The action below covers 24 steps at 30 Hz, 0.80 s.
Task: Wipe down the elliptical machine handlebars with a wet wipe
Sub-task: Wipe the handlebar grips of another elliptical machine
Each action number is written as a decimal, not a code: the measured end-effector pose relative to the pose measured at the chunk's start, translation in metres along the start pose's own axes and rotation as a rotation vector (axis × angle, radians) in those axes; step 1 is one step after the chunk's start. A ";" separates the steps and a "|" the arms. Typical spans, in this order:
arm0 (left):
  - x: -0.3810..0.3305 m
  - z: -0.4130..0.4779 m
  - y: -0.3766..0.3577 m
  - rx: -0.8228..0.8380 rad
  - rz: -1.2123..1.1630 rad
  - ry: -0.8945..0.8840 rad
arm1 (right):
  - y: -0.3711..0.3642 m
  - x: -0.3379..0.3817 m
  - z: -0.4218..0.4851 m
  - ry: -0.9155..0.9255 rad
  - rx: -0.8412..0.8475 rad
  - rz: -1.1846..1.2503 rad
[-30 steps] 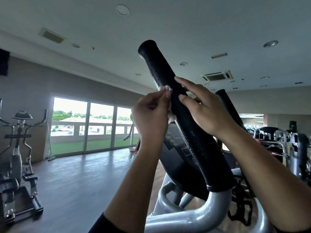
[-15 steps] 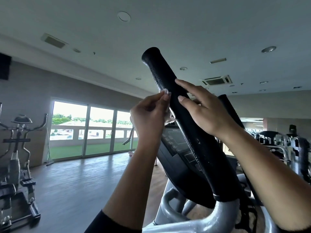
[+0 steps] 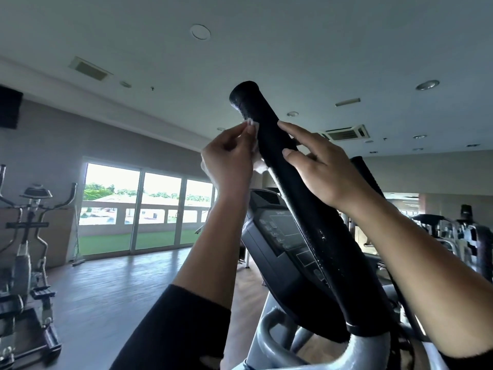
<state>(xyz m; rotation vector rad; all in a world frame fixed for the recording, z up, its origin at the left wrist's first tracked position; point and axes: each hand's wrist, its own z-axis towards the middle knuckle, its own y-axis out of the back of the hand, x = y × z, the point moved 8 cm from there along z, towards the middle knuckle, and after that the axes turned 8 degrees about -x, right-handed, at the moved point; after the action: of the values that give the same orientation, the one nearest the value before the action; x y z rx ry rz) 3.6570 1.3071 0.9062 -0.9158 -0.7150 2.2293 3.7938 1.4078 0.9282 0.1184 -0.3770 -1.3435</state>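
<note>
A black foam handlebar grip (image 3: 306, 209) of the elliptical rises diagonally from a grey metal tube (image 3: 365, 351) at the bottom to its capped end at upper centre. My left hand (image 3: 229, 164) pinches a white wet wipe (image 3: 257, 161) against the left side of the grip near its top. My right hand (image 3: 322, 169) rests on the right side of the grip, forefinger and thumb laid straight along the foam. A second black handlebar (image 3: 365, 174) shows behind my right hand, mostly hidden.
The machine's dark console (image 3: 280, 239) sits just behind the grip. Another elliptical (image 3: 24, 249) stands at the far left on the wood floor. Glass sliding doors (image 3: 149, 212) fill the back wall. More gym machines (image 3: 458, 233) crowd the right side.
Both hands have stayed at the same height on the grip; the wipe now pokes out a bit more above my left fingertips. The camera has tilted, so the handlebar sits lower in view.
</note>
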 end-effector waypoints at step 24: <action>-0.002 0.014 -0.003 0.006 0.046 0.005 | -0.004 0.000 0.005 -0.025 0.029 0.054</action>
<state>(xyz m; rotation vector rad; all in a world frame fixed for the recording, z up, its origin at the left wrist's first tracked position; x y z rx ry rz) 3.6484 1.3045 0.9182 -0.9439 -0.6916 2.2668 3.7882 1.4073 0.9317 0.1143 -0.4182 -1.2872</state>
